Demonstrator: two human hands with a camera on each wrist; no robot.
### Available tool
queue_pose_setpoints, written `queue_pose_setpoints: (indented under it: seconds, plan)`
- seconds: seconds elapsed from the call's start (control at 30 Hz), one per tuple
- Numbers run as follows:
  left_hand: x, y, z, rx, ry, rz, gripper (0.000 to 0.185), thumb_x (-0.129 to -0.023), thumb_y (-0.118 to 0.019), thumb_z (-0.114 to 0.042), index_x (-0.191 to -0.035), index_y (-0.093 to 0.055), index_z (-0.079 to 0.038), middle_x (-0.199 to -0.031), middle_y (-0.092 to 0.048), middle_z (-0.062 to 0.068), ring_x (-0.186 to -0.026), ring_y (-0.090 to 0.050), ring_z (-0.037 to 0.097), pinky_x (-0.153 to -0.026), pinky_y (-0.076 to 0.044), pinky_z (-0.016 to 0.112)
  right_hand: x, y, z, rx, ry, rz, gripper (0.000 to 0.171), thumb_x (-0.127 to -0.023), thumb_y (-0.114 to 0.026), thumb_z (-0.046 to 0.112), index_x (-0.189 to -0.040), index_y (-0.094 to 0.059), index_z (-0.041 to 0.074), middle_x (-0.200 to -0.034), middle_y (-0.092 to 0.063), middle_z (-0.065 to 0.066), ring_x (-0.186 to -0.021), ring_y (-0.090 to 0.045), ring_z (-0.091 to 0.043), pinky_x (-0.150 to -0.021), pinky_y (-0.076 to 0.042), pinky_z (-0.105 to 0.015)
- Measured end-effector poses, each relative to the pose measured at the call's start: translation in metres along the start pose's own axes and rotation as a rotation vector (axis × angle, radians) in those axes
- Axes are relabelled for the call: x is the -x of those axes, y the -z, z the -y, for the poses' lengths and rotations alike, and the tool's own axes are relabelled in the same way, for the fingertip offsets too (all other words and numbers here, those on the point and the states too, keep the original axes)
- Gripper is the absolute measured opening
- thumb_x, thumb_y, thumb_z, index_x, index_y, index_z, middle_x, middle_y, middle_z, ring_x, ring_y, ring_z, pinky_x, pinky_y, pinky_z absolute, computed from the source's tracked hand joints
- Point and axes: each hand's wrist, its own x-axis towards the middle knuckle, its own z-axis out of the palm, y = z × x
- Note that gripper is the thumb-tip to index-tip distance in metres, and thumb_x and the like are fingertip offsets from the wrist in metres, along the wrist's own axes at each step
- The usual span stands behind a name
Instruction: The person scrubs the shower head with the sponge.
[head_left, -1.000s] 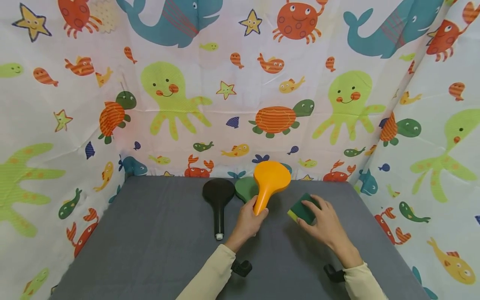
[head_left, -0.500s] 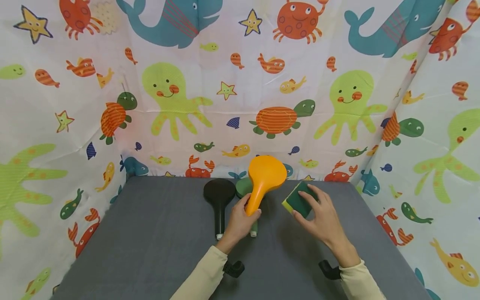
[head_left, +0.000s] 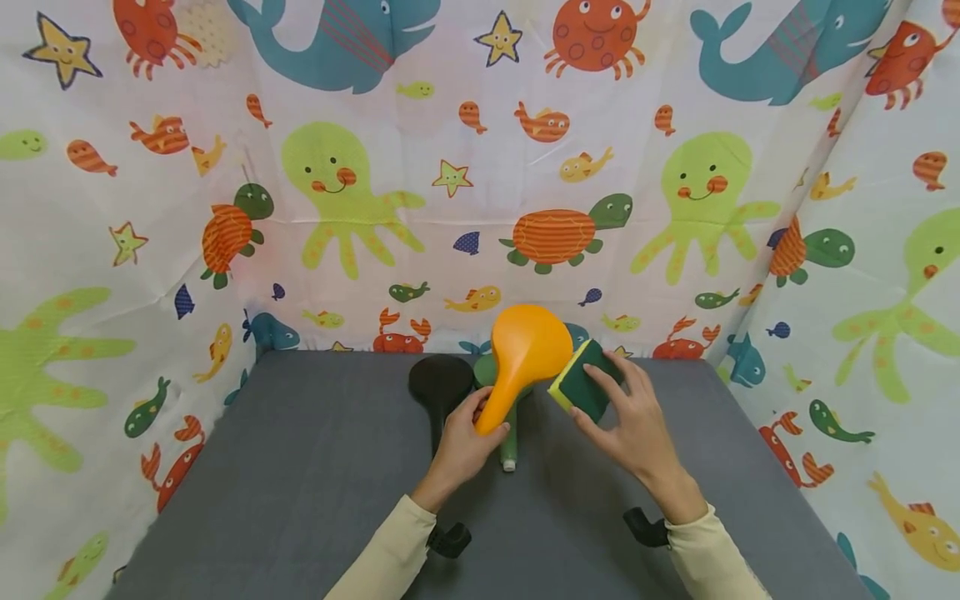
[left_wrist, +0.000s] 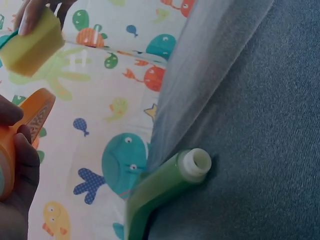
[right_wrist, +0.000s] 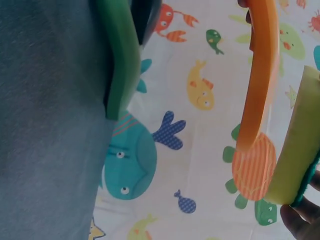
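Observation:
My left hand (head_left: 459, 448) grips the handle of an orange shower head (head_left: 529, 337), its round head raised and pointing away. Its speckled spray face turns up at the edge in the left wrist view. Between the thumb and fingers of my right hand (head_left: 636, 429) is a sponge (head_left: 587, 385) with a dark green scouring side and a yellow foam side (left_wrist: 37, 45). The yellow side faces the orange head, close beside its right rim. Behind my left hand lie a black shower head (head_left: 440, 385) and a green shower head (head_left: 509, 437), partly hidden by the hand and orange head.
A grey cloth (head_left: 315, 467) covers the table. White curtain (head_left: 450, 100) printed with sea animals stands at the back and both sides. The green handle's white threaded end (left_wrist: 197, 162) points towards me. A black camera mount sits at each wrist.
My left hand has drawn the orange shower head to the left, uncovering the green handle. My right hand has brought the sponge left and up, closing the gap to the orange head.

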Motion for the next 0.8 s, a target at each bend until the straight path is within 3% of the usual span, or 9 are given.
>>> queue_pose_setpoints:
  seconds: [0.37, 0.63, 0.8]
  plan:
    - [0.01, 0.01, -0.014, -0.073, -0.086, 0.002, 0.054, -0.087, -0.073, -0.017, -0.138, -0.053, -0.019, -0.112, -0.062, 0.0, -0.091, -0.057, 0.015, -0.083, -0.052, 0.031, -0.016, -0.005, 0.016, -0.033, 0.054, -0.024, 0.063, -0.075, -0.078, 0.036, -0.132, -0.06, 0.016, -0.147, -0.044, -0.019, -0.129, -0.042, -0.041, -0.098, -0.044, -0.064]
    - [0.014, 0.018, -0.016, -0.11, -0.116, 0.008, 0.055, -0.085, -0.074, -0.014, -0.136, -0.055, -0.018, -0.107, -0.061, -0.002, -0.086, -0.055, 0.012, -0.078, -0.051, 0.027, -0.02, -0.014, 0.022, -0.055, 0.059, -0.02, 0.064, -0.077, -0.076, 0.041, -0.133, -0.059, 0.015, -0.149, -0.041, -0.018, -0.132, -0.04, -0.041, -0.096, -0.046, -0.062]
    - [0.016, 0.022, -0.019, -0.112, -0.14, 0.006, 0.056, -0.085, -0.075, -0.014, -0.137, -0.055, -0.015, -0.104, -0.06, 0.0, -0.082, -0.054, 0.012, -0.073, -0.051, 0.025, -0.021, -0.018, 0.025, -0.083, 0.069, -0.041, 0.065, -0.082, -0.072, 0.053, -0.132, -0.057, 0.013, -0.151, -0.038, -0.017, -0.135, -0.039, -0.041, -0.098, -0.047, -0.061]
